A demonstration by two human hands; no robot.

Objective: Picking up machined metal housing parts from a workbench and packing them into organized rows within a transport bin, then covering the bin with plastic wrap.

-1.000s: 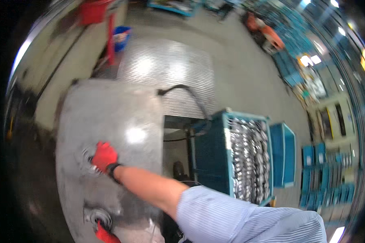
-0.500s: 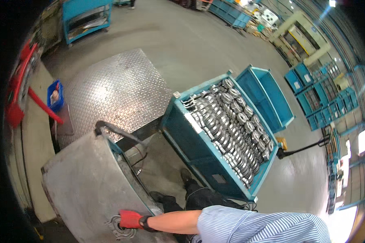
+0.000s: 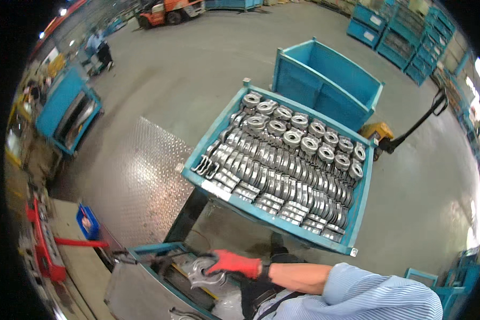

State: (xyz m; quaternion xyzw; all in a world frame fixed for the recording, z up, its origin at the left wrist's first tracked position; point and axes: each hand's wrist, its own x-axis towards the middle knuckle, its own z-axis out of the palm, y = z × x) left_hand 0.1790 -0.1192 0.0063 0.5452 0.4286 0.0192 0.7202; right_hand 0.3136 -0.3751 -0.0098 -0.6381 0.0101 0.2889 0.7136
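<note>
My right hand (image 3: pixel 232 264), in a red glove, is closed on the edge of a silver ring-shaped metal part (image 3: pixel 198 274) with lugs. The part is held over the near cart, beside its grey metal top (image 3: pixel 138 293). A second similar metal part (image 3: pixel 184 314) lies on that top at the lower edge, partly cut off. Beyond my hand stands a large blue bin (image 3: pixel 272 213) with rows of shiny metal parts (image 3: pixel 282 160); ring-faced ones line its far side. My left hand is out of sight.
An empty-looking blue bin (image 3: pixel 325 80) stands behind the full one. A pallet jack (image 3: pixel 378 133) with a black handle is at the right. Left are a tread plate (image 3: pixel 149 176), a small blue box (image 3: pixel 88 221) and a red bar (image 3: pixel 80 242). An orange forklift (image 3: pixel 168 12) and a person (image 3: pixel 98 48) are far off.
My right hand has lifted a metal part off the cart top and carried it right toward the bin. The view has turned, so the full bin now faces me more squarely.
</note>
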